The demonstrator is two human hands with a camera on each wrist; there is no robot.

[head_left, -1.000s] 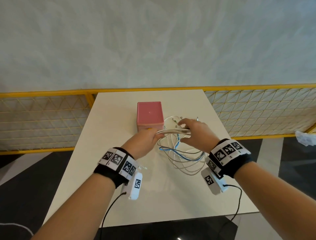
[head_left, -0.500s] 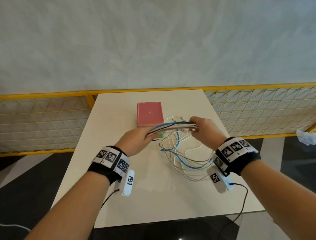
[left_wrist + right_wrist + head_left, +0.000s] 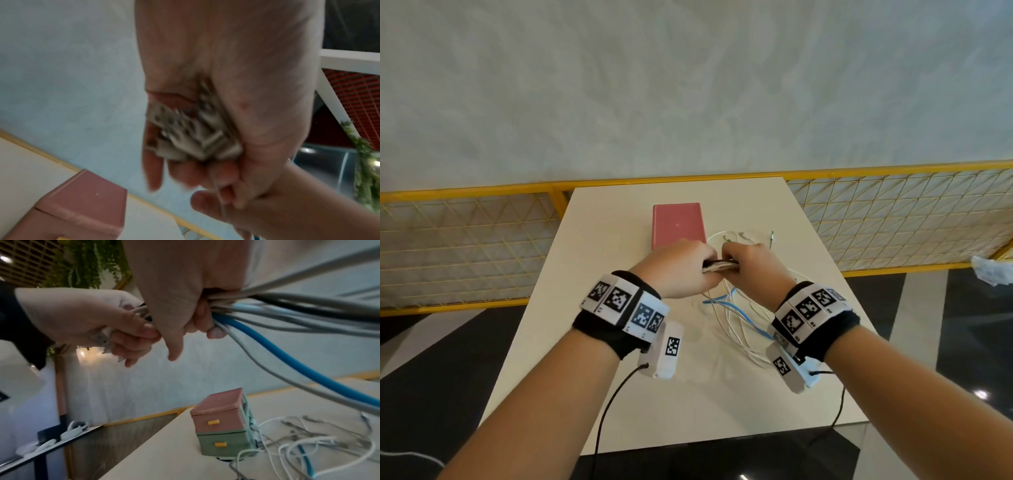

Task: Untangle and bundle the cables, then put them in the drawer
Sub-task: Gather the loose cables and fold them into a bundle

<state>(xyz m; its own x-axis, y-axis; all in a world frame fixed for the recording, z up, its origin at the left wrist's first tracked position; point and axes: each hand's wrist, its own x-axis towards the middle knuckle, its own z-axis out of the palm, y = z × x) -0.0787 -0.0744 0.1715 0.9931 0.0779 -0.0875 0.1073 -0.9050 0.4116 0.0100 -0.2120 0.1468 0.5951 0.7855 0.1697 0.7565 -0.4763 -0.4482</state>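
Both hands meet above the white table (image 3: 619,394), each gripping the same bunch of white, grey and blue cables (image 3: 720,266). My left hand (image 3: 681,267) clutches the plug ends (image 3: 191,139), blurred in the left wrist view. My right hand (image 3: 753,270) is fisted round the strands (image 3: 257,311) right beside it, with its thumb wrapped under them. Loose loops (image 3: 739,315) hang from the fists down onto the table. Behind the hands stands a small drawer unit (image 3: 678,224), pink on top; the right wrist view shows its pink drawer (image 3: 218,420) and green drawer (image 3: 224,443) both closed.
More slack cable and a jack plug (image 3: 772,236) lie to the right of the drawer unit. A yellow mesh railing (image 3: 893,219) runs behind the table against a pale wall. Dark floor surrounds the table.
The hands were about a hand's width apart with the bunch stretched between them; now they have closed together until they touch, and the hanging loops have drawn in beneath them.
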